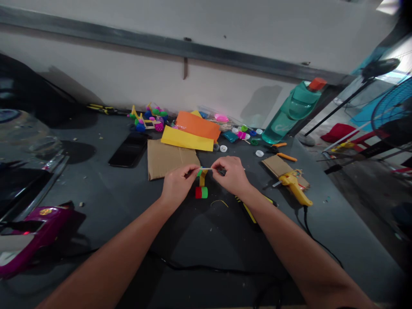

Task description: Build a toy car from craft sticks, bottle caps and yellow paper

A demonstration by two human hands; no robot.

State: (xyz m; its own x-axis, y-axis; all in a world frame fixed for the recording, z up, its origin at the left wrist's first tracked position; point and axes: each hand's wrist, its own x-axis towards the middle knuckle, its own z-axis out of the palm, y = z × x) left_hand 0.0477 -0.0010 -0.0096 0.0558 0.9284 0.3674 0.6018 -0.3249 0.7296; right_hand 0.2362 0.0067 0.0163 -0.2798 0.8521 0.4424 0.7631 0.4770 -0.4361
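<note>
My left hand (176, 184) and my right hand (232, 176) meet above the dark tabletop, pinching a thin white stick (206, 169) between them. A small green piece (200, 172) sits on the stick near my left fingers, and a yellow strip (202, 178) hangs down from it. Just below stands a short red and green cylinder (201, 192), which looks joined to the strip. A flat piece of brown cardboard (169, 159) lies beyond my left hand, partly under a sheet of yellow paper (187, 139) and orange paper (198, 125).
A yellow hot glue gun (295, 187) rests on cardboard at right, its black cord trailing forward. Beyond lie orange-handled cutters (278, 149), several bottle caps, colourful craft models (148, 119), a black phone (129, 149), a teal bottle (291, 113) and a magenta object (38, 227).
</note>
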